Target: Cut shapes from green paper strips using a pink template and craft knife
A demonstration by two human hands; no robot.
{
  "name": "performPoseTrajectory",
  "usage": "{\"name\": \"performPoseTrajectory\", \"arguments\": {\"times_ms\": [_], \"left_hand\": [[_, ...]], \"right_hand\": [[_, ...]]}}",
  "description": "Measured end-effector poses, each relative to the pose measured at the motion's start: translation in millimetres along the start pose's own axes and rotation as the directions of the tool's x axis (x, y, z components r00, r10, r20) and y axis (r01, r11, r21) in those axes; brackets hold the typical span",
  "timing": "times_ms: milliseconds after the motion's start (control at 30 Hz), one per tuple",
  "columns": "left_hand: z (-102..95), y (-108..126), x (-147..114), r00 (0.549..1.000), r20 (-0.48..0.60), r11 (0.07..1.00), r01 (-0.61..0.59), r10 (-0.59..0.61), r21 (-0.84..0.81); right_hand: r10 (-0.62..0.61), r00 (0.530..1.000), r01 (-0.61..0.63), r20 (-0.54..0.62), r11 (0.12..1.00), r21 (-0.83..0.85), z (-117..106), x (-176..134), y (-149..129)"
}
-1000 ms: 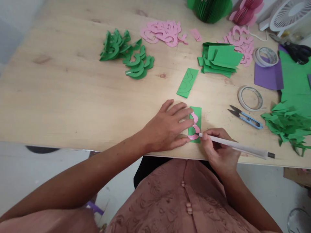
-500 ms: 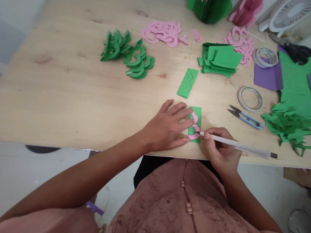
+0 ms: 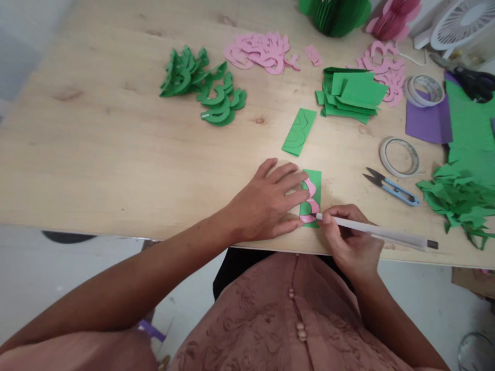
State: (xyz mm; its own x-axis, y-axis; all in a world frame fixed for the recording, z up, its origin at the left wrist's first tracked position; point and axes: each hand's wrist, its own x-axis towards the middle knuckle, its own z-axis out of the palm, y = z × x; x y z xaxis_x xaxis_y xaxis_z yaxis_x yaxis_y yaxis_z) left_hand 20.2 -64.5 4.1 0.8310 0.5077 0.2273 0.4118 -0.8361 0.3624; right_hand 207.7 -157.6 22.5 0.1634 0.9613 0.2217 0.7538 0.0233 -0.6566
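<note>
My left hand (image 3: 273,201) lies flat with its fingers spread, fingertips pressing a pink curved paper template (image 3: 314,205) onto a green paper rectangle (image 3: 316,180) near the table's front edge. In my right hand (image 3: 351,242) is a white pen (image 3: 371,228), its dark tip touching the template's lower right edge. Just above sits another green paper piece (image 3: 299,132) with a curvy outline drawn on it. My left fingers cover part of the template's left side.
Blue thread snips (image 3: 392,188) and a tape roll (image 3: 399,157) lie to the right, beside green scraps (image 3: 460,196). Farther back are stacked green paper (image 3: 356,95), pink cutouts (image 3: 266,51), green cutouts (image 3: 222,103), black-handled scissors (image 3: 474,82) and a white fan (image 3: 460,23).
The pen tip has slid slightly down along the template's lower right edge, and the pen's back end has shifted a little. My left hand stays in place.
</note>
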Motion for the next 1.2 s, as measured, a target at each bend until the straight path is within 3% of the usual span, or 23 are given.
{"name": "performPoseTrajectory", "arguments": {"times_ms": [1200], "left_hand": [[2.3, -1.4, -0.2, 1.000, -0.010, 1.000, -0.010, 0.010, 0.011]], "right_hand": [[-0.081, 0.997, 0.081, -0.008, 0.997, 0.010, 0.3, 0.9, 1.9]]}}
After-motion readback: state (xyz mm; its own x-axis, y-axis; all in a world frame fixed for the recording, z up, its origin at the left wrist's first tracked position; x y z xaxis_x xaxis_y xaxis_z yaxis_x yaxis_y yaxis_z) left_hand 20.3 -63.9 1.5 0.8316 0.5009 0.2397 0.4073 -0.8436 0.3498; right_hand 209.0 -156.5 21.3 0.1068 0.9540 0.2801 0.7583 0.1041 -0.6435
